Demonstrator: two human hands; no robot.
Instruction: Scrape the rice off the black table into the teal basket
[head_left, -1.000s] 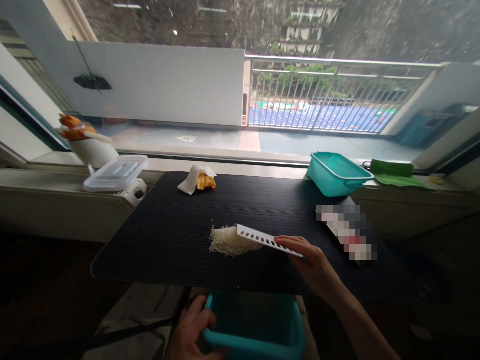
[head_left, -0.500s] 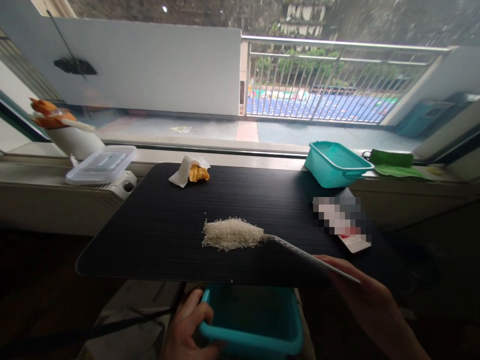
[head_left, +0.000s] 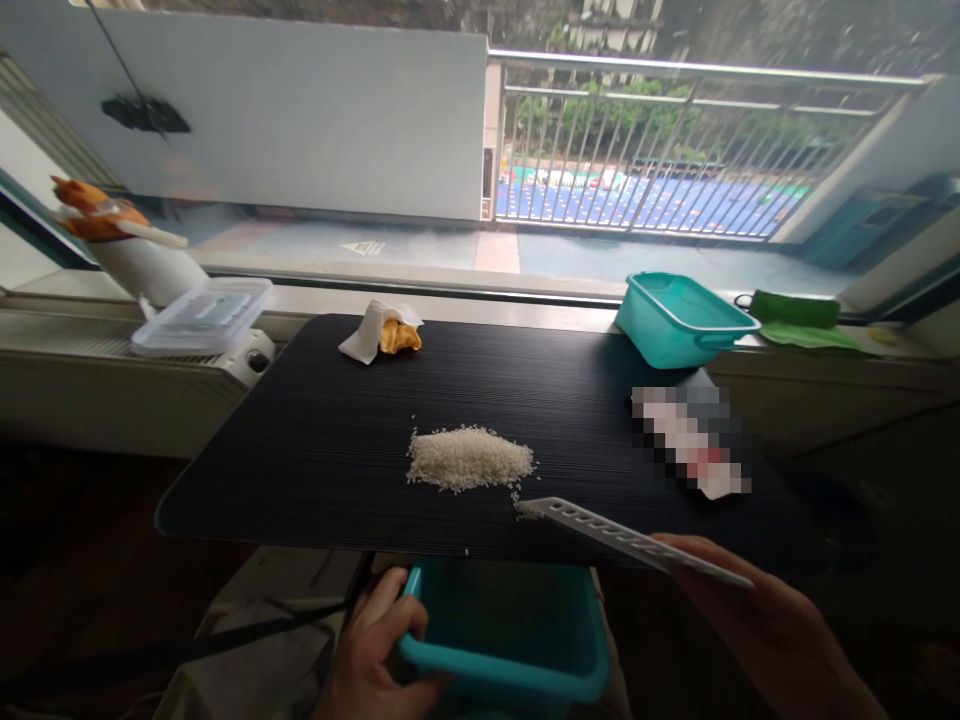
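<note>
A small heap of white rice (head_left: 470,458) lies in the middle of the black table (head_left: 315,440). My right hand (head_left: 757,625) grips a flat white slotted plastic piece (head_left: 630,540) at its near end; its far tip rests on the table just right of the heap, beside a few stray grains. My left hand (head_left: 375,650) is closed on the rim of a teal plastic tub (head_left: 510,640) held below the table's near edge.
A second teal tub (head_left: 679,320) stands at the table's far right corner. A crumpled tissue with something orange (head_left: 382,335) lies at the far edge. A blurred-out flat object (head_left: 690,440) lies to the right. A clear lidded box (head_left: 202,315) sits on the left sill.
The slotted piece has drawn back from the rice heap toward me and to the right, leaving a few grains by its tip. The tub and my left hand have stayed put.
</note>
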